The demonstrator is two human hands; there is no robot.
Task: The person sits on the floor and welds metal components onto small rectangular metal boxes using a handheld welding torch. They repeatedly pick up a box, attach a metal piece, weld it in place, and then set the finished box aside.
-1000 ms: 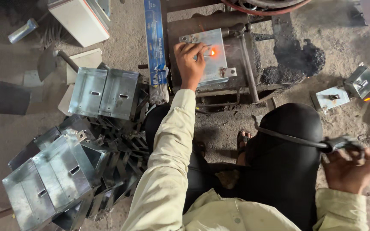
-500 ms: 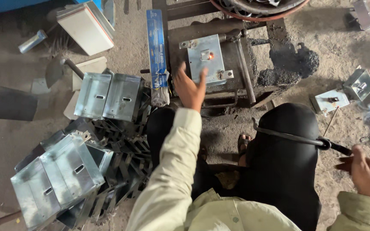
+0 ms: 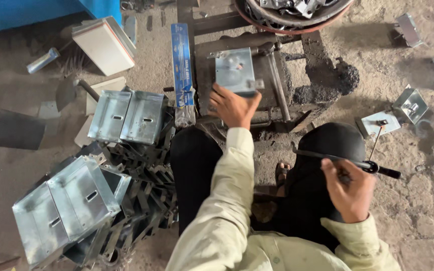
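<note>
Galvanized plate (image 3: 234, 70) lies on the jig, our left hand (image 3: 233, 106) touching its lower edge, fingers released. Our right hand (image 3: 350, 193) fingers clench the welding holder (image 3: 347, 161).

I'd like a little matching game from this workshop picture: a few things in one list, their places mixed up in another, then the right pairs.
Things:
1. left hand
2. right hand
3. long blue packet
4. white box

Places:
A. lying upper left on the floor near the blue wall
B. touching the small metal plate on the dark stand
C. gripping a rod holder over the knee
D. lying lengthwise just left of the dark stand

Pairs: 1-B, 2-C, 3-D, 4-A
</note>
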